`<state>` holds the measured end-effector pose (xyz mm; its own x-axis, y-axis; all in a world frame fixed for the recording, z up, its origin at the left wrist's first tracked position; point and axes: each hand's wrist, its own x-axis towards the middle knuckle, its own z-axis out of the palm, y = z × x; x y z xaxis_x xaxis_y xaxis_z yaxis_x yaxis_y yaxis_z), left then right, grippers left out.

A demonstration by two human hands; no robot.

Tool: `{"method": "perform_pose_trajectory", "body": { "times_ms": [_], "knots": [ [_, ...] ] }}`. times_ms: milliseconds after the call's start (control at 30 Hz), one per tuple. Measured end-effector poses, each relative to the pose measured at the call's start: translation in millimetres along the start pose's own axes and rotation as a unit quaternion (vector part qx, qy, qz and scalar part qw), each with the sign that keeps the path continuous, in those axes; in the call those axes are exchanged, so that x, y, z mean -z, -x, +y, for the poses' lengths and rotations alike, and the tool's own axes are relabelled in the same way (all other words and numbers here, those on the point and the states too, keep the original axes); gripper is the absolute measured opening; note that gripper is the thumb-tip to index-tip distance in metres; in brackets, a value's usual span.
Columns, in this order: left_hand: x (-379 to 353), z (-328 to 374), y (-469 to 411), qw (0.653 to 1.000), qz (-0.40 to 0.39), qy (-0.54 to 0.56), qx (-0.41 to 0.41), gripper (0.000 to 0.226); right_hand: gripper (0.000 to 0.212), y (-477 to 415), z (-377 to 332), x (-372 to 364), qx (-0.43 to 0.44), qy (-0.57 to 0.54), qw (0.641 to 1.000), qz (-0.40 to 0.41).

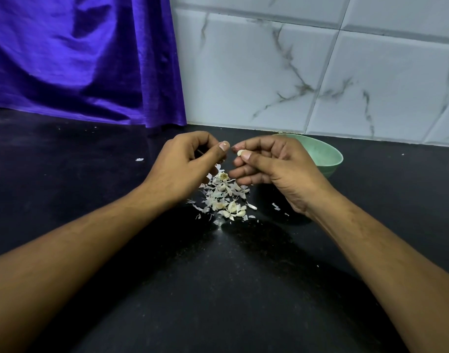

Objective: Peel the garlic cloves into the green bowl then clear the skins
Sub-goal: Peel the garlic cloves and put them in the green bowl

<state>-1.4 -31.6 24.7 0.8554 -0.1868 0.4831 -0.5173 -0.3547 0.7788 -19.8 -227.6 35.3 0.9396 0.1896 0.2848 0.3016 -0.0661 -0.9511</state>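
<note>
Pale clove [240, 152], pinched by the right hand [269, 165], could slip into the skins [223, 197] if the curled left hand [190, 159], its hold unclear, tugs hard.

Glossy purple cloth [78, 59], marble-veined glazed tiles [320, 72], dark speckled stone counter [231, 289], smooth matt green bowl [325, 156], papery skins [218, 194].

A pile of garlic skins [223, 197] lies mid-tabletop [91, 174]. Above its far edge, the left hand [185, 164] faces the right hand [272, 166], which pinches a clove [240, 152]. The bowl [323, 154] stands behind the right hand, near the wall [320, 72]. A curtain [78, 59] hangs back left.
</note>
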Motion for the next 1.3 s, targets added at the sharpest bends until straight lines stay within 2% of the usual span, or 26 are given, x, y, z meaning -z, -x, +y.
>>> {"method": "perform_pose_trajectory", "body": {
  "times_ms": [267, 533, 700, 767, 867, 967, 1167, 1300],
  "knots": [
    [-0.4, 0.6, 1.5, 1.0, -0.007, -0.01, 0.0, 0.024, 0.007, 0.7, -0.9, -0.1, -0.006, 0.01, 1.0, -0.009],
    [-0.4, -0.8, 1.3, 1.0, -0.018, -0.012, -0.007, 0.021, 0.027, 2.2, 2.0, -3.3, 0.0, 0.049, 0.998, -0.026],
    [-0.6, -0.2, 1.5, 1.0, -0.017, -0.001, -0.002, 0.02, 0.042, 2.9, -2.1, -4.3, 0.008, 0.044, 0.999, 0.004],
    [-0.8, -0.4, 1.4, 1.0, -0.018, -0.001, -0.003, 0.02, 0.039, 1.9, -1.0, -1.9, 0.009, 0.043, 0.999, 0.002],
    [-0.3, -2.4, 0.8, 1.0, -0.019, -0.003, -0.006, 0.021, 0.016, 1.5, 2.5, -0.9, -0.004, 0.039, 0.999, -0.02],
    [0.1, -3.9, 0.3, 1.0, -0.016, -0.008, -0.007, 0.021, 0.003, 1.8, 3.8, -3.0, -0.007, 0.022, 0.999, -0.025],
    [0.5, -4.1, -0.4, 1.0, -0.01, -0.006, -0.008, 0.012, 0.015, 0.6, 3.9, -2.2, -0.014, -0.017, 1.0, -0.009],
    [-0.3, -2.4, -0.6, 1.0, -0.007, -0.004, -0.003, 0.01, 0.017, 1.3, 2.2, -2.9, -0.024, -0.007, 1.0, -0.012]
  ]
}}
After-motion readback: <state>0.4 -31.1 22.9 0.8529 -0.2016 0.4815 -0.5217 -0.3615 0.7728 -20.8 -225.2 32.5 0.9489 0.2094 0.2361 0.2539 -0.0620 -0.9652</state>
